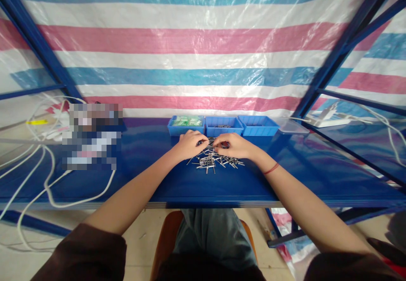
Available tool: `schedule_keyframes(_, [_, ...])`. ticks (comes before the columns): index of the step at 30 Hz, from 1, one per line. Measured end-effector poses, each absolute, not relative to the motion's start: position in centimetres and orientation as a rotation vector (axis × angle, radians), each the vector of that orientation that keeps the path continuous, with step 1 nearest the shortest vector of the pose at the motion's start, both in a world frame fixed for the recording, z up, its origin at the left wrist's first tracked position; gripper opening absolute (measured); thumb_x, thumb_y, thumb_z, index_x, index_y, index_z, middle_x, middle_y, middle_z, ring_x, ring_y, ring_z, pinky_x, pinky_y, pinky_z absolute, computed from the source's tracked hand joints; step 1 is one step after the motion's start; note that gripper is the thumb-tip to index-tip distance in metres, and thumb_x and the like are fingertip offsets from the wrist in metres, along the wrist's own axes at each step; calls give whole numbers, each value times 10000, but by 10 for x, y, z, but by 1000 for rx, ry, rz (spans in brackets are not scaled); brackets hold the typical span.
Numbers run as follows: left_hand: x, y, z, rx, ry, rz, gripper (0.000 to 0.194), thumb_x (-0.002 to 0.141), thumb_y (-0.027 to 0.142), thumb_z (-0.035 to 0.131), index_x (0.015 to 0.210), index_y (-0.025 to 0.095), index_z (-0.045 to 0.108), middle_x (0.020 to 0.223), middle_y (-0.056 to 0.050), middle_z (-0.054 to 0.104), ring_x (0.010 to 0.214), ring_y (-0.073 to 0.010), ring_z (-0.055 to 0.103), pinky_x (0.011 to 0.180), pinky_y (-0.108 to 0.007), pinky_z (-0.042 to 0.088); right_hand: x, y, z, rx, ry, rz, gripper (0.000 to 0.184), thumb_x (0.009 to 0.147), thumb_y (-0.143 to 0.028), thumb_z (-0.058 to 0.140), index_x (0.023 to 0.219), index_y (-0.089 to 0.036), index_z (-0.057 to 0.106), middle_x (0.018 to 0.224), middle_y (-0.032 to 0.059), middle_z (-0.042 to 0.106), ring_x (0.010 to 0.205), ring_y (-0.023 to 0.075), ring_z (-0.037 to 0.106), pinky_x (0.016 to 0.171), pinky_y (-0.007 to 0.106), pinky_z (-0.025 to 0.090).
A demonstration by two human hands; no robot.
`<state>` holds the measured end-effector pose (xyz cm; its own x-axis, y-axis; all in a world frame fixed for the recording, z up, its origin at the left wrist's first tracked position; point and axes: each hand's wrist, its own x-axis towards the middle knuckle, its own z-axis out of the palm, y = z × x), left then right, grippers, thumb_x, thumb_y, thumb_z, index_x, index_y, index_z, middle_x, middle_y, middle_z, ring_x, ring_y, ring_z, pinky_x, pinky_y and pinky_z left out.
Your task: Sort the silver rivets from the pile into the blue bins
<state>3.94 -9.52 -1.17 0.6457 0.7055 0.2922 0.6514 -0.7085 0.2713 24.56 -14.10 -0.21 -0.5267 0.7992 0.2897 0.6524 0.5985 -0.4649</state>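
A loose pile of thin silver blind rivets (209,161) lies on the blue tabletop (177,183) in front of me. Over the pile's left upper side is my left hand (191,144), its fingers loosely curved and a gap showing between thumb and forefinger. My right hand (234,145) mirrors it from the right, thumb and forefinger bent and apart. Some rivets lie between the two hands. My fingertips reach in among them and are partly hidden, and no rivet can be made out clearly held in either hand.
Behind the pile stand three blue bins in a row: the left bin (171,128) with green-and-white packets, the middle bin (233,131) with some rivets, the right bin (261,131) with little visible. A clear lid (293,125) lies beside them. White cables (49,179) run at left.
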Motion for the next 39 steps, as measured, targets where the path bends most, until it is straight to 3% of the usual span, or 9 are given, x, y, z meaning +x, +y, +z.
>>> schedule_keyframes(3, [37,-100,-4,2730,1036,505,313,898,410,417,1012,272,673,1110,-40,626,1086,-255,495,922,-435,376,243,-144,0,-1024,-2445,450,266,731,-361,699,914,-168,708,829,38,662,735,145,568,707,274,426])
schedule_keyframes(6, [34,-107,2,2734,929,361,393,855,526,465,1101,281,648,1244,-55,572,1186,-282,448,998,-463,338,242,-143,-2,-964,-2492,453,240,764,-363,682,904,-171,711,810,39,653,739,147,571,718,280,424])
schedule_keyframes(11, [27,-110,0,2721,817,140,854,634,712,622,1369,316,441,1519,-94,285,1366,-368,264,1082,-525,245,243,-137,-8,-1058,-2413,404,109,813,-194,598,841,-179,702,812,41,657,733,142,574,713,280,430])
schedule_keyframes(15, [29,-103,-8,2734,838,146,684,763,635,552,1342,278,476,1507,-103,313,1374,-348,277,1099,-520,226,241,-139,-7,-1061,-2399,371,111,794,-165,596,839,-171,698,791,41,648,732,145,572,708,278,439])
schedule_keyframes(21, [37,-90,-19,2721,753,412,465,897,397,469,1300,166,478,1302,-126,542,1220,-239,484,1036,-379,360,237,-146,-1,-1005,-2434,341,211,718,-234,702,915,-161,687,844,49,643,787,166,572,753,300,444])
schedule_keyframes(27, [31,-85,-18,2638,728,586,547,899,477,444,1354,174,424,1366,-126,491,1267,-236,447,1064,-382,345,239,-139,-7,-996,-2468,352,73,799,-192,633,838,-160,686,832,56,659,759,153,583,736,295,446])
schedule_keyframes(34, [35,-90,-19,2644,869,593,517,938,486,333,1315,163,481,1333,-120,528,1255,-243,459,1070,-414,344,237,-142,-7,-926,-2542,200,131,835,-145,578,869,-179,700,904,80,647,847,177,582,805,313,438])
schedule_keyframes(39, [39,-91,-21,2588,824,712,496,977,429,209,1237,177,548,1290,-79,580,1231,-183,497,1085,-350,343,232,-143,-6,-988,-2461,63,171,872,-120,478,827,-167,636,812,69,628,770,174,547,772,317,416])
